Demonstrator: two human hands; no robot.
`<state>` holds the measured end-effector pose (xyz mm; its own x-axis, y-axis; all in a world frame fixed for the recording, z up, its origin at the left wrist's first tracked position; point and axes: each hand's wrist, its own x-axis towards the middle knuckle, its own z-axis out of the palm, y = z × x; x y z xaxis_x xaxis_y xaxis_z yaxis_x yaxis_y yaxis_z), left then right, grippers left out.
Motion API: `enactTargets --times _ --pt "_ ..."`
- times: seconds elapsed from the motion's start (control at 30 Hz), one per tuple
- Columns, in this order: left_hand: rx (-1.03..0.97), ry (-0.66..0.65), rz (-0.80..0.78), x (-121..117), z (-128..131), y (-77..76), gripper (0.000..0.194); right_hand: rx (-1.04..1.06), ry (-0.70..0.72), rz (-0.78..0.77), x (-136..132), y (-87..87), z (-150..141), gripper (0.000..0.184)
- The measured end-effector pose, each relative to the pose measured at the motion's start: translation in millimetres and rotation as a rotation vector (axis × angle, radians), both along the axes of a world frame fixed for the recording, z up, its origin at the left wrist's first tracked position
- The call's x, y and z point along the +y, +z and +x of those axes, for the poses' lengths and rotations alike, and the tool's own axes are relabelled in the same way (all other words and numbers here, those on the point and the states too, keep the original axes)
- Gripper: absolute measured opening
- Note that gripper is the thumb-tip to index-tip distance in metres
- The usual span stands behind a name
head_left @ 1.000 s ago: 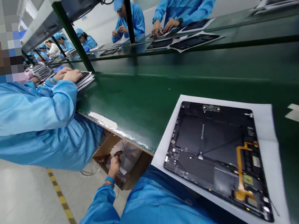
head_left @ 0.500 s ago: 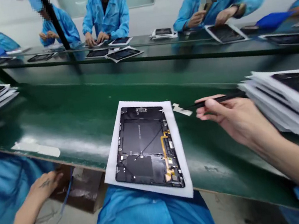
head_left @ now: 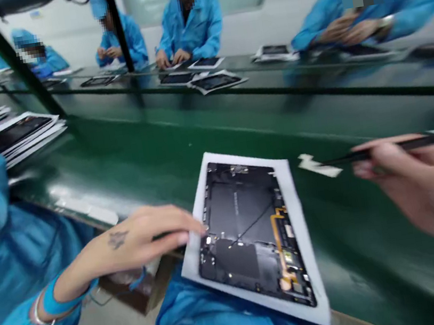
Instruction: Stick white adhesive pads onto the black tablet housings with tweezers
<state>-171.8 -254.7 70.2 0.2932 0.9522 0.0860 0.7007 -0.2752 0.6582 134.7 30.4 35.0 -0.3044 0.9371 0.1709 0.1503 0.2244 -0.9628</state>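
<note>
Green conveyor workbench (head_left: 180,130). Far side: co-workers in blue smocks and caps (head_left: 190,26), with dark tablets (head_left: 216,81) on a raised shelf. Left end: stacked tablets on white sheets (head_left: 23,133). Surface: white tape scrap (head_left: 318,165). Below near edge: cardboard box (head_left: 135,298).

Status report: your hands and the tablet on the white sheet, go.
Left hand fingertips at white sheet edge, beside tablet housing. Right hand gripping black pen-like tool, off to the side. Tape scrap lying near the sheet.
</note>
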Motion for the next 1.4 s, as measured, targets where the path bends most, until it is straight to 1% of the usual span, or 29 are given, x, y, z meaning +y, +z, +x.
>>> enactTargets --times 0.03,0.07,0.1,0.17,0.23,0.27,0.3,0.37,0.43,0.5,0.63,0.77,0.83,0.97,1.17,1.4 --pt "0.146 0.028 0.105 25 -5 -1.3 0.029 0.044 -0.019 -0.039 -9 9.3 -10 0.047" --pt "0.296 0.045 0.190 51 -10 -5.7 0.029 0.062 -0.017 -0.060 -15 16.8 -18 0.050" --pt "0.426 0.048 0.241 77 -15 -11.7 0.030 0.072 -0.006 -0.060 -19 22.3 -25 0.050" --pt "0.587 0.039 0.260 127 -22 -23.5 0.028 0.064 0.052 -0.034 -19 27.9 -37 0.049" --pt "0.626 0.007 0.243 167 -22 -31.3 0.024 0.054 0.115 -0.013 -14 27.8 -47 0.048" --pt "0.620 -0.018 0.243 183 -20 -33.7 0.023 0.053 0.142 -0.021 -10 26.4 -51 0.048" --pt "0.610 -0.044 0.251 195 -16 -35.7 0.022 0.059 0.159 -0.032 -7 24.3 -56 0.048" --pt "0.586 -0.084 0.272 209 -8 -39.5 0.023 0.063 0.180 -0.068 -1 18.8 -65 0.047" --pt "0.556 -0.109 0.286 213 -2 -44.3 0.023 0.065 0.206 -0.116 2 12.3 -73 0.046" --pt "0.521 -0.128 0.298 211 2 -49.8 0.022 0.062 0.235 -0.158 2 5.3 -79 0.045" --pt "0.439 -0.145 0.335 197 2 -57.7 0.021 0.045 0.252 -0.222 0 -7.8 -87 0.048" --pt "0.395 -0.217 0.417 184 -2 -58.4 0.031 0.061 0.228 -0.295 -2 -15.9 -89 0.050" --pt "0.435 -0.219 0.440 182 -2 -57.7 0.033 0.051 0.210 -0.315 -4 -17.1 -89 0.048" --pt "0.525 -0.218 0.435 182 2 -56.8 0.030 0.002 0.197 -0.314 -5 -16.3 -87 0.048" --pt "0.538 -0.222 0.407 182 5 -55.4 0.029 -0.017 0.202 -0.390 -1 -13.8 -87 0.050" --pt "0.539 -0.236 0.375 183 5 -53.5 0.031 -0.040 0.226 -0.376 -1 -11.3 -87 0.048"
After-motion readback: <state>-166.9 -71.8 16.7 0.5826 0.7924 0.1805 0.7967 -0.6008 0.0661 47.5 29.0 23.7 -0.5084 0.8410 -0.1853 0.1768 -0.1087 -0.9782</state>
